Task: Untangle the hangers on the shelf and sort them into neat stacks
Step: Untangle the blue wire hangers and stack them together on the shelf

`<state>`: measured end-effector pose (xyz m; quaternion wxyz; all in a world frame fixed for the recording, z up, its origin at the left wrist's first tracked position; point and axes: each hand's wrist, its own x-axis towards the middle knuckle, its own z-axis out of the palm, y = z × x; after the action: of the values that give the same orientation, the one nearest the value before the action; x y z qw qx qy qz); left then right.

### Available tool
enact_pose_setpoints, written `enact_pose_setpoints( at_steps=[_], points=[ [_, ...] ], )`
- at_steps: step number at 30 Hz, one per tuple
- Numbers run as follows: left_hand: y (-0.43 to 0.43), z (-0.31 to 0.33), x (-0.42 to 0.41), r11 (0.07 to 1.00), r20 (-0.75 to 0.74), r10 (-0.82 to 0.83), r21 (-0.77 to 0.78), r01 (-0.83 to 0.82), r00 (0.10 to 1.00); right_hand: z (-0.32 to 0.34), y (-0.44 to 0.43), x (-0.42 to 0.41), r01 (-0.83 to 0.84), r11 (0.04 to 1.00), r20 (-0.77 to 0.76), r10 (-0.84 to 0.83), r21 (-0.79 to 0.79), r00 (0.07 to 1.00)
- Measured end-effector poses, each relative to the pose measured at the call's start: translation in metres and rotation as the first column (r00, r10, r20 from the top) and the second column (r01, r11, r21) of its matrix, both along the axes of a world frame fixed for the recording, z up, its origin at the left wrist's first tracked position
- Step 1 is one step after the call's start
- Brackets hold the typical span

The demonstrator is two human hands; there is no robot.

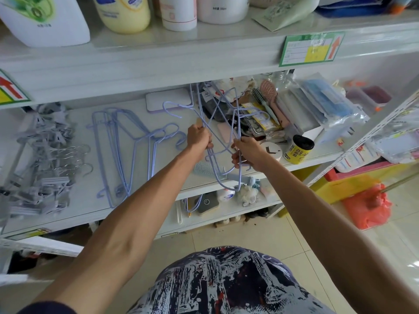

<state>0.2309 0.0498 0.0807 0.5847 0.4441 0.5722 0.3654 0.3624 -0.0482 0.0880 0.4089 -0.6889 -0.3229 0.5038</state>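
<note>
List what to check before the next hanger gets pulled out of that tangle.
1. Grip: left hand and right hand both hold the tangled hangers: ok.
2. Wires separated: they cross between the hands: not ok.
3. Hooks free of the hairbrush behind: cannot tell.
4. Landing spot: sorted stack lies flat on the shelf, left of the hands: ok.
5. Comb under the tangle clear of the wires: cannot tell.

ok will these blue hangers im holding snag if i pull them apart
Probably: the blue hangers cross in several places between the left hand and right hand, hooks pointing different ways. They look thin, so likely light and springy, and may bend under a hard pull.
</note>
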Motion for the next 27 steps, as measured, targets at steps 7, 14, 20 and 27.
enact_pose_setpoints(
  at_steps=[7, 14, 20, 27],
  points=[
    [0.006, 0.011, -0.006, 0.983, 0.18, 0.092, -0.171, -0.06, 0.979, -0.008, 0.004, -0.004, 0.121, 0.992, 0.135, -0.114, -0.043, 0.984],
    [0.015, 0.02, -0.028, 0.966, 0.262, 0.123, -0.253, -0.055, 0.957, -0.009, 0.0, -0.001, 0.22, 0.975, 0.254, -0.217, 0.016, 0.942],
    [0.021, 0.04, -0.053, 0.971, 0.342, 0.054, -0.238, 0.031, 0.938, -0.01, 0.007, -0.003, 0.231, 0.973, 0.261, -0.229, 0.023, 0.938],
    [-0.012, 0.042, -0.058, 0.963, 0.438, 0.056, -0.262, 0.068, 0.897, -0.004, 0.015, -0.019, 0.113, 0.994, 0.37, -0.11, 0.014, 0.923]
  ],
)
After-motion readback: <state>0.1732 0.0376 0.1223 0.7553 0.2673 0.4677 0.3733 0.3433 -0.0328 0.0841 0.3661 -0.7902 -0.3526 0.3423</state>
